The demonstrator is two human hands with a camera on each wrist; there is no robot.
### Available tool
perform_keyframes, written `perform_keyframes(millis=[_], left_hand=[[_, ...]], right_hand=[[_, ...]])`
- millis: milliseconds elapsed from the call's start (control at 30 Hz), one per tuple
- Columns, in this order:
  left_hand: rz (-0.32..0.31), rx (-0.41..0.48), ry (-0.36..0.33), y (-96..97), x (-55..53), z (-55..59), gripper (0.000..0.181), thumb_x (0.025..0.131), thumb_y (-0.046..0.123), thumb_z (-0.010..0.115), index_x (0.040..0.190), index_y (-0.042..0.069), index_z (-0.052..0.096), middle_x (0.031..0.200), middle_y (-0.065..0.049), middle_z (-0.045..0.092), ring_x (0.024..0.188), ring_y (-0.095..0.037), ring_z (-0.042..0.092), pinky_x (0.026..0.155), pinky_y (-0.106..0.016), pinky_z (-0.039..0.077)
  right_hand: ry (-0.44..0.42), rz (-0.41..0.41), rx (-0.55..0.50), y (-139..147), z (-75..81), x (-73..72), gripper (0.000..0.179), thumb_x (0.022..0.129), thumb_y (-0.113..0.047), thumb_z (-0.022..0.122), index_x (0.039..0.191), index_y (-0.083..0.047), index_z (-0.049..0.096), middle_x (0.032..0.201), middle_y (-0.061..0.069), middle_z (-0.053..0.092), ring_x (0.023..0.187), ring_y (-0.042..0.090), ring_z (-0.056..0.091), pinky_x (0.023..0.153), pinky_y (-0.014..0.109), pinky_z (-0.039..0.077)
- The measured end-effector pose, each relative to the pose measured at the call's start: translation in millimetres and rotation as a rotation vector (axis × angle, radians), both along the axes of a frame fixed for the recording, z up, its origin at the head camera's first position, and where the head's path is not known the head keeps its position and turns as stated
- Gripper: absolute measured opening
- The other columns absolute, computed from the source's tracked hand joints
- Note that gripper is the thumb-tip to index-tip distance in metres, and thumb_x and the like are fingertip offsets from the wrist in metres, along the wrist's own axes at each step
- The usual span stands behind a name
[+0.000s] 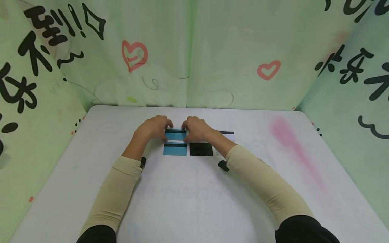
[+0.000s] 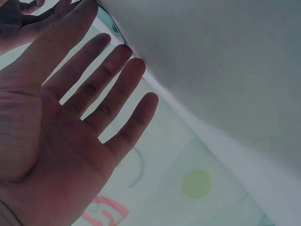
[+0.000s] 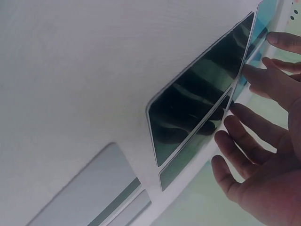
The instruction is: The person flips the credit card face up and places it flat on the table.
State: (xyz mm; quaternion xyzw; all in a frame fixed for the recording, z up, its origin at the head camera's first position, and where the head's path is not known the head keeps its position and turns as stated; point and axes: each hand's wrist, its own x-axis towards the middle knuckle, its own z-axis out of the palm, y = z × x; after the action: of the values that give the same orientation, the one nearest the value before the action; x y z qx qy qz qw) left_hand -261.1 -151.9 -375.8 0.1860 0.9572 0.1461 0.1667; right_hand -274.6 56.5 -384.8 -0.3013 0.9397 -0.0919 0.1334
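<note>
A blue card with a dark stripe (image 1: 176, 135) lies in the back row on the white table, in the head view. My left hand (image 1: 154, 127) pinches its left end, thumb at the near edge and index finger at the far edge. The right hand (image 1: 198, 129) pinches the right end likewise. In both wrist views the other fingers of the left hand (image 2: 70, 136) and right hand (image 3: 268, 165) are spread. Directly in front lies a second blue striped card (image 1: 175, 149). A glossy black card (image 1: 201, 149) sits to its right, below the right hand.
Behind the black card, a second dark card (image 3: 188, 160) shows in the right wrist view. White cards with a dark stripe, one at the back (image 1: 228, 135), lie farther right, partly hidden by the right forearm. Green printed curtains (image 1: 225, 50) enclose the table (image 1: 182, 202).
</note>
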Motion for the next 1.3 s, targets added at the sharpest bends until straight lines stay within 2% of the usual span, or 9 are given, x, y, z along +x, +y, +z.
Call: perform_keyframes(millis=[400, 600, 733, 967, 1300], left_hand=[[-0.008, -0.035, 0.036, 3.4, 0.4, -1.5, 0.056, 0.083, 0.012, 0.087, 0.135, 0.004, 0.068, 0.122, -0.013, 0.072, 0.107, -0.027, 0.066, 0.094, -0.048, 0.056], [-0.012, -0.01, 0.032, 3.0, 0.8, -2.1, 0.052, 0.082, 0.009, 0.086, 0.131, 0.001, 0.07, 0.129, -0.014, 0.072, 0.111, -0.028, 0.066, 0.098, -0.049, 0.055], [-0.016, 0.001, 0.032, 2.5, 0.8, -1.8, 0.051, 0.082, 0.009, 0.087, 0.129, 0.001, 0.071, 0.124, -0.014, 0.073, 0.109, -0.028, 0.066, 0.097, -0.048, 0.055], [-0.015, 0.001, 0.041, 3.0, -2.3, -2.7, 0.049, 0.081, 0.009, 0.087, 0.127, 0.001, 0.072, 0.117, -0.013, 0.073, 0.105, -0.027, 0.065, 0.094, -0.046, 0.056], [-0.031, -0.016, 0.007, 2.1, -9.2, -2.7, 0.048, 0.079, 0.011, 0.086, 0.124, 0.001, 0.071, 0.115, -0.013, 0.071, 0.104, -0.026, 0.063, 0.094, -0.044, 0.055]], right_hand=[[-0.003, 0.002, 0.005, -1.7, 0.8, -0.3, 0.05, 0.087, -0.03, 0.081, 0.129, -0.006, 0.071, 0.119, 0.013, 0.065, 0.106, 0.026, 0.059, 0.091, 0.047, 0.054], [-0.008, 0.001, 0.011, -2.9, -1.0, -1.4, 0.05, 0.088, -0.03, 0.08, 0.13, -0.005, 0.071, 0.117, 0.012, 0.064, 0.104, 0.025, 0.058, 0.09, 0.046, 0.054], [-0.01, 0.006, 0.021, -3.2, -1.2, -3.1, 0.05, 0.087, -0.03, 0.08, 0.129, -0.005, 0.071, 0.116, 0.012, 0.063, 0.103, 0.025, 0.057, 0.09, 0.046, 0.053], [-0.021, -0.001, 0.036, -3.9, 3.2, -4.2, 0.051, 0.087, -0.031, 0.082, 0.129, -0.005, 0.07, 0.117, 0.012, 0.063, 0.105, 0.025, 0.058, 0.092, 0.047, 0.053], [-0.05, 0.004, 0.03, -5.6, 3.3, -7.8, 0.05, 0.085, -0.03, 0.083, 0.126, -0.004, 0.07, 0.119, 0.013, 0.062, 0.108, 0.027, 0.06, 0.093, 0.048, 0.054]])
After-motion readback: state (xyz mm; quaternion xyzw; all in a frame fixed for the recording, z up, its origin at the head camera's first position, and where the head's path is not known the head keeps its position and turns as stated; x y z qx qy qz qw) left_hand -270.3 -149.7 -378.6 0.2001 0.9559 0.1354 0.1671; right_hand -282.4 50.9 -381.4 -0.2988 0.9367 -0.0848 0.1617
